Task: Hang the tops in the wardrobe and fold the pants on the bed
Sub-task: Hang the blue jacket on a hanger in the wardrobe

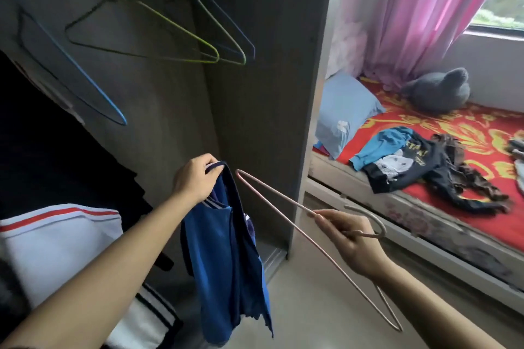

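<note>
My left hand point(195, 180) grips the collar of a blue top point(226, 258), which hangs down in front of the open wardrobe point(255, 93). My right hand point(350, 238) holds a pink wire hanger point(272, 193) near its hook, and one end of the hanger points at the top's collar without touching it. Several empty wire hangers point(170, 34) in blue and green hang inside the wardrobe. On the bed point(425, 218) to the right lies a pile of clothes point(419, 164), dark and blue.
A black garment and a white top with a red stripe point(56, 235) hang at the wardrobe's left. On the bed lie a blue pillow point(343, 110) and a grey plush toy point(439, 91). Pink curtains point(411, 8) cover the window. The pale floor point(326, 320) lies below.
</note>
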`<state>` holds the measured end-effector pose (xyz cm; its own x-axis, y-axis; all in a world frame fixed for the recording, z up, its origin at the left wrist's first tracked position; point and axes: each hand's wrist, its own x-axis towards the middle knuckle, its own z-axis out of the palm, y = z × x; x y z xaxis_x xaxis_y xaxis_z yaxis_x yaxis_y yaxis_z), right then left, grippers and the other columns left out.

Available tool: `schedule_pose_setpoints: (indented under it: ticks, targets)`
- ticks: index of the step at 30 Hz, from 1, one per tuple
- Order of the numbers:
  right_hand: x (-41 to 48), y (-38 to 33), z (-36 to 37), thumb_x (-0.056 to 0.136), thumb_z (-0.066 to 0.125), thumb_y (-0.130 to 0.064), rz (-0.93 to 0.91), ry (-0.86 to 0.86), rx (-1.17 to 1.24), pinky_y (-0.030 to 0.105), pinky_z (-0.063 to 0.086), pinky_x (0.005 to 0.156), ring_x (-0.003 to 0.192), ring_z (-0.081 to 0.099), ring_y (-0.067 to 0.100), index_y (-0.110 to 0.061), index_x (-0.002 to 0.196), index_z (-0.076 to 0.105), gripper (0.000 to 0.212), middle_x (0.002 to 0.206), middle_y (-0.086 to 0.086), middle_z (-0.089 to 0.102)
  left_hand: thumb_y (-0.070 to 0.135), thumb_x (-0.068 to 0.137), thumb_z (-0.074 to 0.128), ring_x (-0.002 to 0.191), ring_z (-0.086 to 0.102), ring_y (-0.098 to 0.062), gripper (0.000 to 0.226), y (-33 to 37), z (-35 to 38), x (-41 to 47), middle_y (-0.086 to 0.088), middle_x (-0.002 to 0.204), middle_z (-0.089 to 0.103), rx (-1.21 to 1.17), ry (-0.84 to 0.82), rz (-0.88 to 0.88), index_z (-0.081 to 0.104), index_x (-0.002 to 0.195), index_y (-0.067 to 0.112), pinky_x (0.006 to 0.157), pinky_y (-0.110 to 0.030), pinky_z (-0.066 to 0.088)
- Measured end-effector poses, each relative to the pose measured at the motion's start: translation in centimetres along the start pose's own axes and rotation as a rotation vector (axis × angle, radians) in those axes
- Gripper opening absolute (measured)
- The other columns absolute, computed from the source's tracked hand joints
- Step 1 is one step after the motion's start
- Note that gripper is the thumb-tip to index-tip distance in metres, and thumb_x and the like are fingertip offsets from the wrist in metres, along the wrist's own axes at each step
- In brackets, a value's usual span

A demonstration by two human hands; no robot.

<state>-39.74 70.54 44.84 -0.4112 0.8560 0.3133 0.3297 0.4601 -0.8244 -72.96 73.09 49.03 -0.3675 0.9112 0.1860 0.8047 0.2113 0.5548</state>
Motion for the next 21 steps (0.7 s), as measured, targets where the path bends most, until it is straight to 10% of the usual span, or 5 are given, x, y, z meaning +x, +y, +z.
schedule_pose_setpoints:
  ticks: [9, 21]
  targets:
    - [-0.7, 1.9, -1.1, 0.101, 0.052, -0.044, 0.036, -0.303, -0.126, 0.006, 0.037, 0.077, 0.082, 0.055, -0.016, -0.031, 0.107, 0.074, 0.026, 0.091, -0.025, 0.064, 0.028, 0.083, 0.076, 0.072, 0.059, -0.006, 0.002, 7.4, 3.3, -1.6, 0.011, 0.077, 0.067, 0.005, -0.139, 0.304, 0.075, 0.082, 0.028, 0.060, -0.009, 0.038]
    - [3.1, 2.4, 0.5, 0.101, 0.050, -0.040, 0.227, -0.172, -0.169, 0.036, 0.054, 0.076, 0.080, 0.066, 0.024, -0.021, 0.102, 0.073, 0.030, 0.083, 0.002, 0.072, -0.002, 0.078, 0.075, 0.066, 0.059, -0.014, 0.026, 13.3, 2.6, -3.3, -0.008, 0.075, 0.063, -0.455, -0.151, 0.135, 0.066, 0.091, 0.018, 0.062, -0.030, 0.054]
